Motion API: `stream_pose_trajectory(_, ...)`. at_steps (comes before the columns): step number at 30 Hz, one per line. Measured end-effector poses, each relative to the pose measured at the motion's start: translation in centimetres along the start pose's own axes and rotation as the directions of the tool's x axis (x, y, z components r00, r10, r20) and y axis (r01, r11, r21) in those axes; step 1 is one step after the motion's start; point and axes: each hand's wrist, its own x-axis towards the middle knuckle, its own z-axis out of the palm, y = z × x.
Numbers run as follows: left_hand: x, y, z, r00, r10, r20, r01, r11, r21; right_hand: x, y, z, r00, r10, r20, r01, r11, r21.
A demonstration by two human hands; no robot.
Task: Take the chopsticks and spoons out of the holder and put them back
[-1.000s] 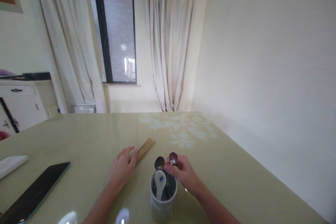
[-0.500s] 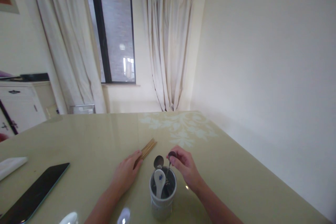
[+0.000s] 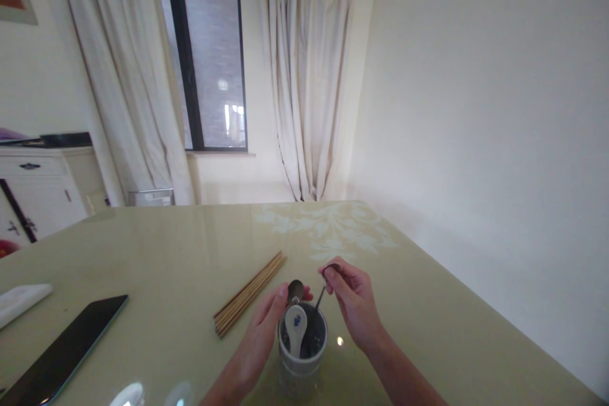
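Note:
A grey-white utensil cup [image 3: 303, 365] stands upright near the table's front. In it are a white ceramic spoon [image 3: 295, 323] with a blue mark and a metal spoon [image 3: 295, 290], both bowl up. My right hand [image 3: 356, 298] pinches a second metal spoon [image 3: 332, 266] by its bowl end; its handle slants down into the cup. My left hand [image 3: 269, 323] is open at the cup's left rim, thumb beside the first metal spoon and fingertips showing behind it; whether it touches the spoon is unclear. Several wooden chopsticks [image 3: 250, 295] lie bundled left of the cup.
A dark tablet-like device [image 3: 71, 349] lies on the table [image 3: 166, 266] at left, with a white object [image 3: 21, 301] beyond it. A white cabinet [image 3: 42, 184] stands at far left. The wall [image 3: 485, 139] borders the table's right side.
My left hand has let go of the chopsticks and moved right to the cup. My right hand has shifted right and slightly up with its spoon, whose handle now slants more.

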Motion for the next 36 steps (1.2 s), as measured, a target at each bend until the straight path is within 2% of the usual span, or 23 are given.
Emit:
stream_pose_trajectory(2, -0.1, -0.3, 0.5, 0.999, -0.037, 0.007, 0.037, 0.999, -0.033, 0.5, -0.1, -0.6, 0.992, 0.034, -0.123, -0.014, 0.988, 0.155)
stream_pose_trajectory(5, 0.0, -0.8, 0.5, 0.998, -0.059, 0.007, 0.06, 0.998, -0.031, 1.8, 0.2, -2.2, 0.947, 0.113, -0.299, 0.014, 0.92, 0.391)
stream_pose_trajectory(9, -0.1, -1.3, 0.4, 0.996, -0.092, 0.002, 0.092, 0.993, -0.073, 3.1, 2.0, -4.2, 0.892, 0.197, -0.408, 0.067, 0.834, 0.548)
stream_pose_trajectory(13, 0.5, -1.5, 0.8, 0.994, -0.057, 0.088, 0.075, 0.972, -0.222, 3.0, 4.2, -3.9, 0.851, 0.257, -0.458, 0.056, 0.823, 0.566)
stream_pose_trajectory(15, 1.2, -1.6, 1.0, 0.994, -0.06, 0.095, 0.087, 0.945, -0.315, 2.6, 5.1, -3.0, 0.854, 0.268, -0.447, 0.033, 0.829, 0.559)
stream_pose_trajectory(18, 2.2, -1.9, 1.0, 0.994, -0.112, 0.013, 0.107, 0.897, -0.429, 1.9, 5.8, -1.5, 0.891, 0.274, -0.362, -0.06, 0.861, 0.505)
stream_pose_trajectory(20, 2.7, -2.0, 0.5, 0.99, -0.114, -0.081, 0.07, 0.905, -0.421, 1.5, 5.9, -0.5, 0.909, 0.283, -0.305, -0.114, 0.875, 0.471)
stream_pose_trajectory(22, 3.1, -1.9, -0.3, 0.988, -0.051, -0.149, 0.002, 0.951, -0.31, 1.2, 5.6, 0.3, 0.918, 0.301, -0.26, -0.156, 0.873, 0.462)
stream_pose_trajectory(25, 3.4, -1.6, -1.6, 0.99, 0.083, -0.112, -0.082, 0.997, 0.012, 0.8, 4.9, 1.1, 0.93, 0.313, -0.192, -0.202, 0.872, 0.446)
stream_pose_trajectory(27, 3.5, -1.4, -2.4, 0.986, 0.158, -0.044, -0.144, 0.962, 0.23, 0.7, 4.5, 1.4, 0.944, 0.292, -0.152, -0.211, 0.891, 0.403)
stream_pose_trajectory(30, 4.0, -1.5, -3.8, 0.967, 0.255, -0.006, -0.227, 0.872, 0.434, 0.6, 4.0, 1.4, 0.958, 0.271, -0.093, -0.234, 0.928, 0.291)
stream_pose_trajectory(33, 5.1, -2.0, -6.4, 0.946, 0.297, -0.132, -0.18, 0.817, 0.548, 0.3, 3.5, 1.2, 0.967, 0.237, -0.095, -0.225, 0.967, 0.12)
stream_pose_trajectory(36, 6.3, -2.8, -9.9, 0.891, 0.317, -0.325, -0.015, 0.736, 0.676, 0.0, 3.0, 1.2, 0.988, 0.136, -0.076, -0.139, 0.989, -0.043)
